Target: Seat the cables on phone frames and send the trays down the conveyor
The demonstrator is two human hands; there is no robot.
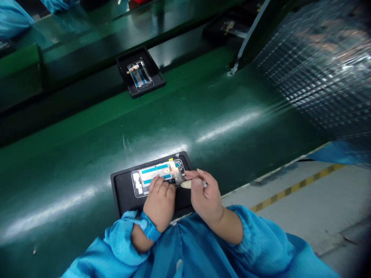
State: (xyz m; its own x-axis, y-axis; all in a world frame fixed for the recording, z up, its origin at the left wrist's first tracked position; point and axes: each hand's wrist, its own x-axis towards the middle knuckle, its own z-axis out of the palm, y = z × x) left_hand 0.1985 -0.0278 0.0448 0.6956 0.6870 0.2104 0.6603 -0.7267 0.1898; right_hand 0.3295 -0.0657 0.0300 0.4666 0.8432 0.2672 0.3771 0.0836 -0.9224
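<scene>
A phone frame (156, 173) with blue adhesive strips and bare inner parts lies in a black tray (124, 193) at the near edge of the green bench. My left hand (160, 199) rests on the frame's lower side, its fingers together and bent over the edge; whatever is under the fingertips is hidden. Closed around a pale pen-shaped tool (187, 184), my right hand (205, 195) holds its tip at the right end of the frame, beside my left fingers. A blue wrist strap (149, 227) circles my left wrist.
Farther back, a second black tray (159, 77) holds another opened phone (141, 75). Stacked clear plastic trays (313, 73) stand at the right, beyond a metal post (246, 42). Below them runs a floor with a yellow-black stripe (290, 189). Another person's blue sleeve (14, 19) shows at upper left.
</scene>
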